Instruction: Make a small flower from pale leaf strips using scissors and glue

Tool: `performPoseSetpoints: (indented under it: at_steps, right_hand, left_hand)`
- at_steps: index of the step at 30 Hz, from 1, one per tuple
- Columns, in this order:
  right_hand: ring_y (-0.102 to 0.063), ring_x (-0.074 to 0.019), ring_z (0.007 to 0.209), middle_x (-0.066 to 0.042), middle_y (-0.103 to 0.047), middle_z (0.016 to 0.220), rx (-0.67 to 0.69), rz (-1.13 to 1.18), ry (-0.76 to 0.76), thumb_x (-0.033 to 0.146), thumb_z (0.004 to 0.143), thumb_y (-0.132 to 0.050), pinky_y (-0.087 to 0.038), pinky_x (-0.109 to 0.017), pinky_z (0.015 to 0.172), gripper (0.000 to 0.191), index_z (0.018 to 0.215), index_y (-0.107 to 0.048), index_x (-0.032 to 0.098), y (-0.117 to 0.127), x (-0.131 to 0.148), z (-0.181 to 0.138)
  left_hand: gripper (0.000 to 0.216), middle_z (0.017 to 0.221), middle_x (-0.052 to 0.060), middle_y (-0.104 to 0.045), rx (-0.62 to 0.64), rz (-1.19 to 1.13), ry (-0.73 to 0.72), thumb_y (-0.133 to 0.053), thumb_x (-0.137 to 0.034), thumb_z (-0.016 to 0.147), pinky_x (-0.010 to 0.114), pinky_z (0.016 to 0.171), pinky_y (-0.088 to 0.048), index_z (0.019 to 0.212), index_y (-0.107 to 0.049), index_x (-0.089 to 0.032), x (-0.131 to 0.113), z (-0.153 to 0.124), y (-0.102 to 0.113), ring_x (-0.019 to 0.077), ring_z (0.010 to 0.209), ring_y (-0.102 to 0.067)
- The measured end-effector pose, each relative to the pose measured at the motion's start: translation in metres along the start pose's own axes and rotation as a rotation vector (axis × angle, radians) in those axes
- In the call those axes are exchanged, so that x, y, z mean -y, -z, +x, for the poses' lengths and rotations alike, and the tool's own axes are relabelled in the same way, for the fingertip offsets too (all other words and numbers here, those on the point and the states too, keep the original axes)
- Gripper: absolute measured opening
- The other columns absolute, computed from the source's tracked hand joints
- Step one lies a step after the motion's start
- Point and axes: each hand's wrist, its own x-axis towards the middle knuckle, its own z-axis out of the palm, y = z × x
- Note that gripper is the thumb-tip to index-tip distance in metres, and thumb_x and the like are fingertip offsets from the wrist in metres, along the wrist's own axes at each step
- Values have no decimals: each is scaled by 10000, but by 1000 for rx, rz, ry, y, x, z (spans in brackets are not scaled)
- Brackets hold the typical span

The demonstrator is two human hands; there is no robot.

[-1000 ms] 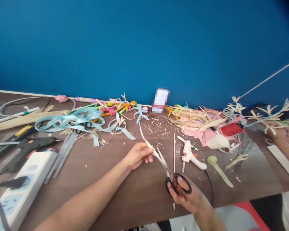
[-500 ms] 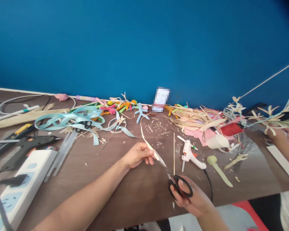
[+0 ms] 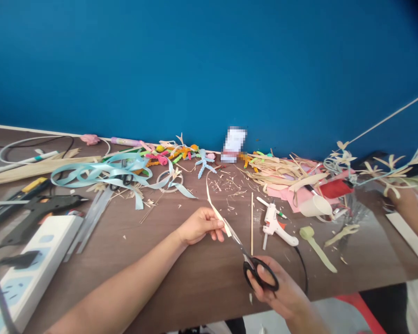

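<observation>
My left hand pinches a thin pale leaf strip that curves up and away over the brown table. My right hand grips black-handled scissors near the table's front edge, fingers through the loops. The blades are nearly together and their tip meets the strip's near end just beside my left fingers. A thin wooden stick lies right of the blades.
A white glue gun lies right of the stick. Light blue ribbon, a black glue gun and a white power strip sit left. Dried leaf strips pile at the back right. Another person's hand is far right.
The scissor blades, wide apart a second ago, have come together on the strip's end. My right hand slid slightly toward me and right. A small cut scrap lies near the table edge.
</observation>
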Motion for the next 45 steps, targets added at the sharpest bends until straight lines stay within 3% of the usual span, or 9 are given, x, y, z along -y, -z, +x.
performPoseSetpoints:
  at_steps: [6,11,18,28,33,36,40,43,45]
  right_hand:
    - [-332,-15,358,-6,-539,514,8,25,7,436,599,-699,-184,-156,364,351,721,-567,133,0,-3,5]
    - [-358,-10,361,-20,-580,589,-42,67,40,452,540,-731,-186,-153,368,411,731,-546,139,-11,-8,7]
    - [-268,0,329,20,-505,451,5,89,-3,465,595,-693,-154,-161,365,372,682,-540,137,-13,-8,8]
    - [-314,-2,351,-9,-580,578,-48,133,-3,429,551,-735,-161,-154,363,376,700,-527,154,-16,-8,10]
    - [-228,19,311,30,-497,453,35,75,14,462,605,-688,-139,-157,353,374,682,-529,133,-17,-10,10]
    - [-260,2,331,18,-497,447,54,25,8,486,603,-678,-134,-162,360,395,707,-545,129,-11,-8,6]
    - [-308,-31,365,-26,-550,511,83,-215,29,563,593,-633,-154,-176,364,460,740,-570,131,2,4,-4]
    - [-382,-75,405,-23,-568,551,-146,-606,149,482,643,-624,-236,-199,389,325,685,-565,166,1,11,-1]
    - [-469,-126,483,-24,-581,568,-339,-956,262,407,668,-615,-307,-233,458,220,648,-563,194,-7,10,8]
  left_hand:
    - [218,546,72,-648,29,28,17,-650,-282,670,144,409,-422,659,-647,-64,0,-1,-2,113,477,-606]
    - [240,566,79,-657,16,16,37,-665,-304,649,150,408,-419,647,-637,-65,0,-1,-3,117,479,-607]
    - [211,626,83,-672,44,44,61,-661,-283,653,150,410,-424,670,-642,-73,1,-1,-4,128,515,-624]
    - [198,641,78,-675,56,39,93,-666,-273,645,151,405,-420,661,-631,-79,1,-2,-4,133,520,-629]
    - [206,654,81,-673,79,47,112,-657,-273,655,144,407,-421,683,-633,-71,0,-2,-3,125,525,-627]
    - [199,646,76,-670,74,41,103,-657,-268,655,139,400,-417,679,-619,-73,1,-2,-3,127,530,-629]
    - [181,667,83,-674,-7,-14,23,-649,-249,663,135,374,-405,689,-592,-79,2,0,-2,134,531,-630]
    - [164,741,100,-683,-71,-158,-76,-636,-231,674,133,348,-395,704,-566,-85,1,0,1,119,484,-615]
    - [172,713,89,-685,-27,-308,-117,-636,-238,665,138,307,-374,678,-533,-101,1,-1,5,110,400,-583]
